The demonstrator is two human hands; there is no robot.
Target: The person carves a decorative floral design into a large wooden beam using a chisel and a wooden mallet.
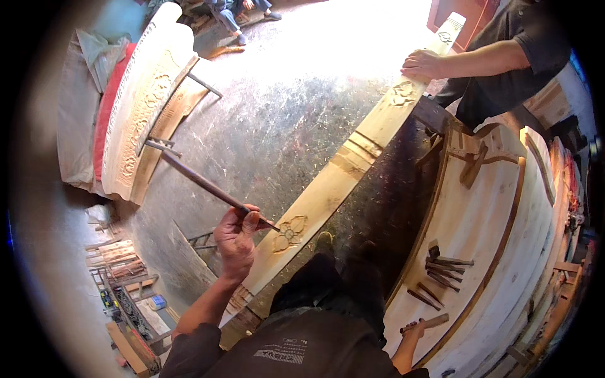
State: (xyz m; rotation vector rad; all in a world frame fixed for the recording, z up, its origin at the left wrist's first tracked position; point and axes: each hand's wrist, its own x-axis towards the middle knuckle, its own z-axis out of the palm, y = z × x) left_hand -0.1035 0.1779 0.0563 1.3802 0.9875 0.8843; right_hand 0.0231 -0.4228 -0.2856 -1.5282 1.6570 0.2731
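My left hand [236,244] is closed around a long dark carving chisel [205,184]. The tool slants down to the right, and its narrow tip meets the edge of a carved flower [290,234] on a long pale wooden plank [313,200]. The plank runs diagonally from beside my left forearm to the upper right. At the lower right, my right hand [412,332] grips a short, light wooden club [435,321], away from the plank. Another person's hand [422,65] rests on the plank's far part, near a second carved motif [401,94].
Several narrow carving tools [446,271] lie on the pale curved wooden panel [476,217] at right. A carved curved wooden piece [148,104] stands at upper left. Wood scraps [116,258] and a blue-white can [156,302] are at lower left. Someone sits [230,19] at the top.
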